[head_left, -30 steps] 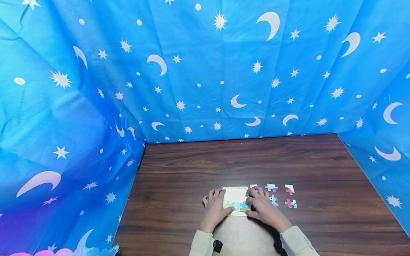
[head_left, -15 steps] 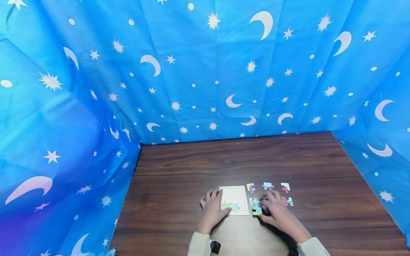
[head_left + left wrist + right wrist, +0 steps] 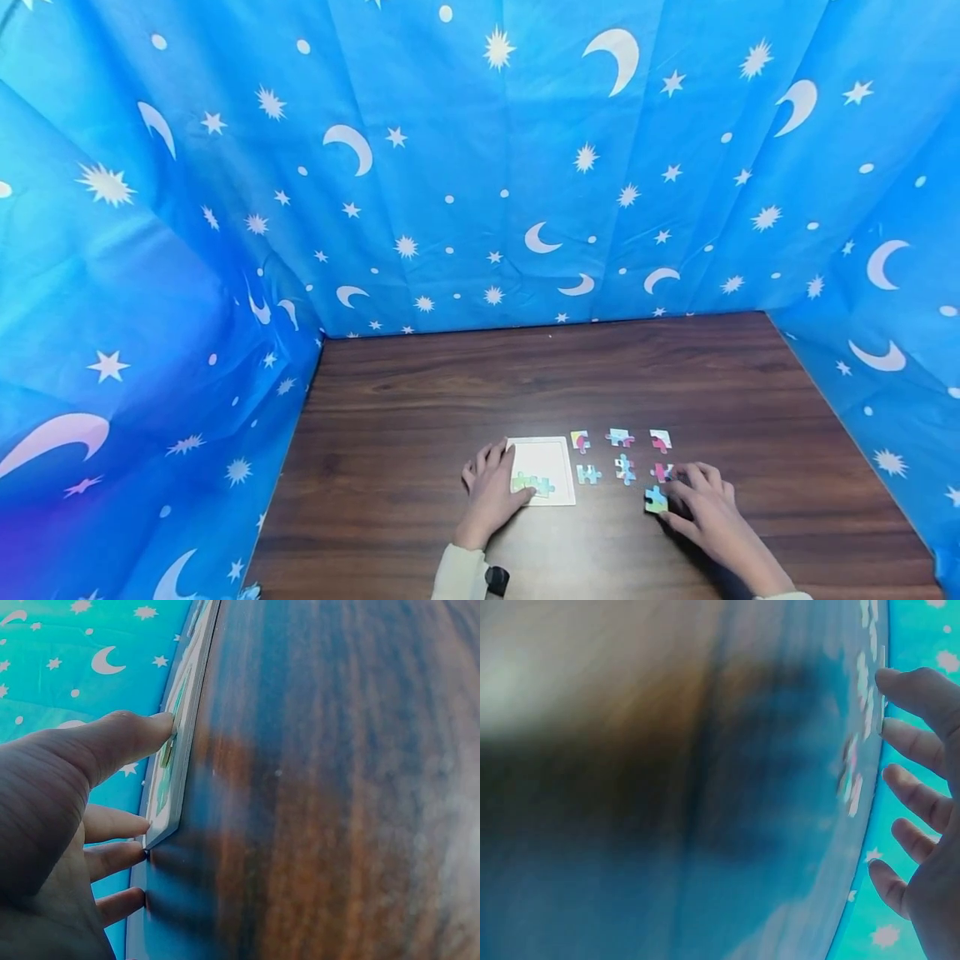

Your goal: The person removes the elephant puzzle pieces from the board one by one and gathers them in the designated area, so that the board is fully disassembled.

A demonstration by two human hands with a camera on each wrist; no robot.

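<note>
My left hand (image 3: 491, 492) rests at the left side of a white puzzle tray (image 3: 570, 492). Its thumb presses on joined green-blue jigsaw pieces (image 3: 542, 483) in the tray's lower left corner. In the left wrist view, the thumb lies over the edge of the tray (image 3: 176, 795), the other fingers beside it. Off to the right, my right hand (image 3: 712, 508) pinches a blue-green jigsaw piece (image 3: 656, 500) between thumb and forefinger. The right wrist view has that hand (image 3: 922, 772) at its right side, the piece nearly edge-on there.
Loose jigsaw pieces lie in two rows right of the tray, among them a yellow-pink piece (image 3: 581, 441), a red-white piece (image 3: 661, 440) and a blue piece (image 3: 588, 474). The dark wooden table (image 3: 450, 383) meets a blue star-and-moon cloth (image 3: 450, 167) behind and at the sides.
The right hand has moved from the tray to the right, taking the blue-green jigsaw piece with it and uncovering the loose pieces. The left hand stays at the tray.
</note>
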